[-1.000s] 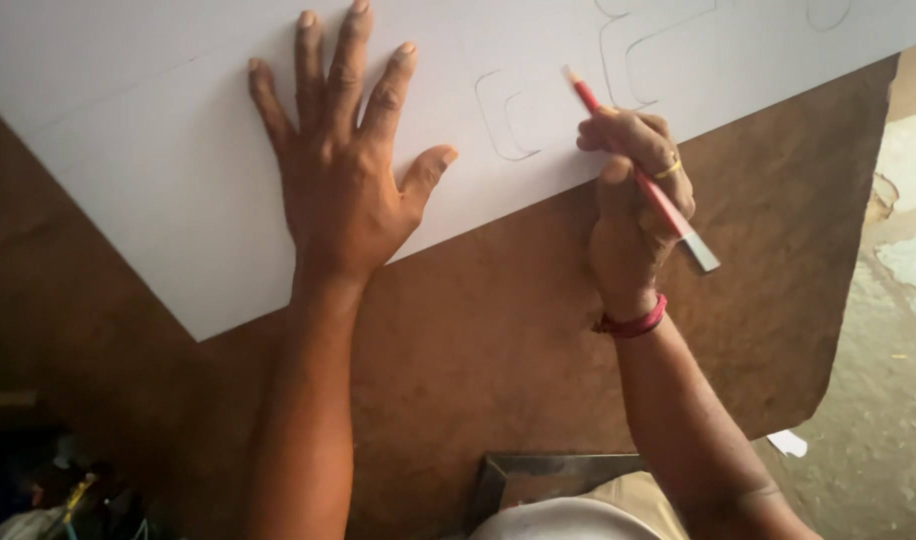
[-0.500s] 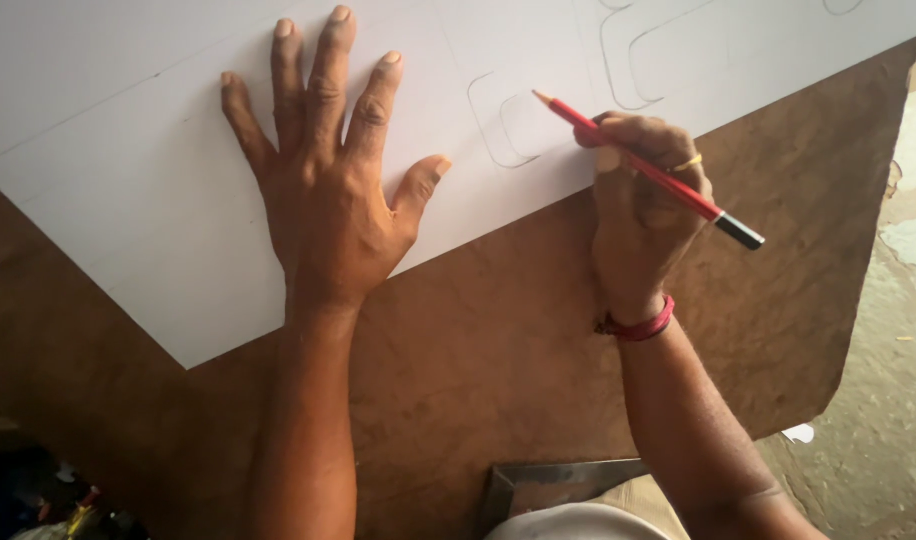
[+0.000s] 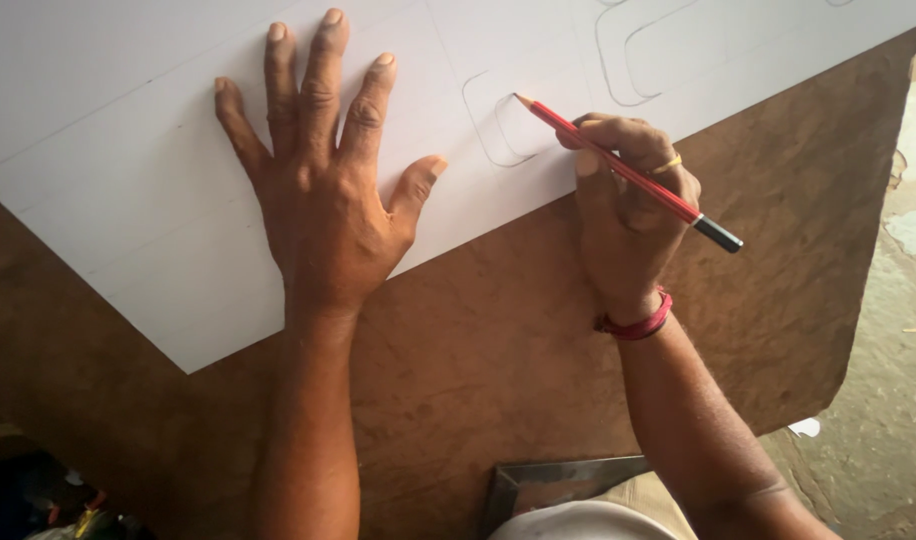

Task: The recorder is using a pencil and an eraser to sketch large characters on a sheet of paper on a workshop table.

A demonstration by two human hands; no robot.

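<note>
1. At the far left, a dim corner below the brown board holds some small clutter, too dark to name.
2. The left hand lies flat on the white sheet, palm down and fingers fully spread, gripping nothing. It only presses the sheet onto the board. If that pressure eases, the smooth sheet could slide on the board and throw the pencilled line off.
3. The sheet looks matte, stiff and clean-edged, with one corner pointing toward the person. It carries faint ruled lines and several outlines with rounded corners.
4. The nearest rounded outline sits between the two hands, a smaller curve nested inside a larger one. The red pencil has its sharpened tip on this inner curve.
5. The right hand is closed around the pencil in a writing grip, with a ring on one finger and a red band at the wrist. Its heel rests near the sheet's edge; dragging it over the marks could smudge them, and hard pressure could snap the tip.
6. The board is rough, mottled brown with a rounded right corner; beyond it lies pale, gritty ground.
</note>
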